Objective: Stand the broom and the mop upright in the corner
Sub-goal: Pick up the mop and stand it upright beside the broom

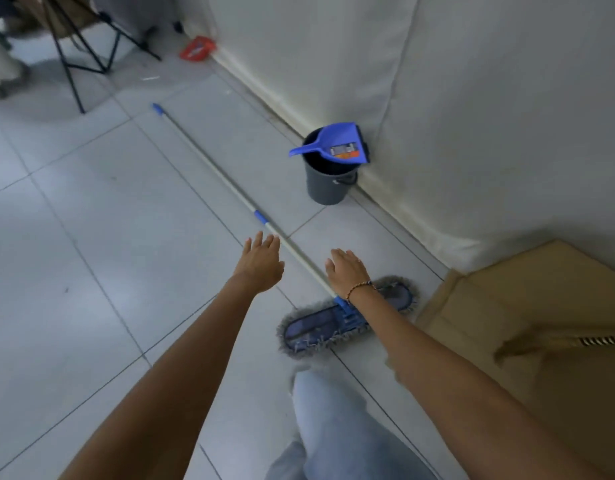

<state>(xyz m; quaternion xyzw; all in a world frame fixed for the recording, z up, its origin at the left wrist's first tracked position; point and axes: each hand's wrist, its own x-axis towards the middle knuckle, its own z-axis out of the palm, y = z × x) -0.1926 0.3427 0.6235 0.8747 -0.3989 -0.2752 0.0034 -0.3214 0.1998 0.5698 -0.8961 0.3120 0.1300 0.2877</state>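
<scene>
1. The mop (344, 317) lies flat on the tiled floor (91, 237), its pole running toward the far left.
2. The left hand (261, 265) hovers spread beside the pole, holding nothing.
3. The right hand (347, 271) is spread over the pole's lower end; contact is unclear.
4. The broom (562, 342) lies on cardboard (541, 289) at right.

Blue flat mop (344, 318) lying on the tiled floor, pale pole angled away, broom (555, 342) blurred at right

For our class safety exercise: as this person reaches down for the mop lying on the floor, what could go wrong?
1. Raising the mop could swing its long handle into the bucket, dislodging the dustpan balanced on its rim.
2. The mop head lies beside the person's leg, a likely trip hazard.
</scene>
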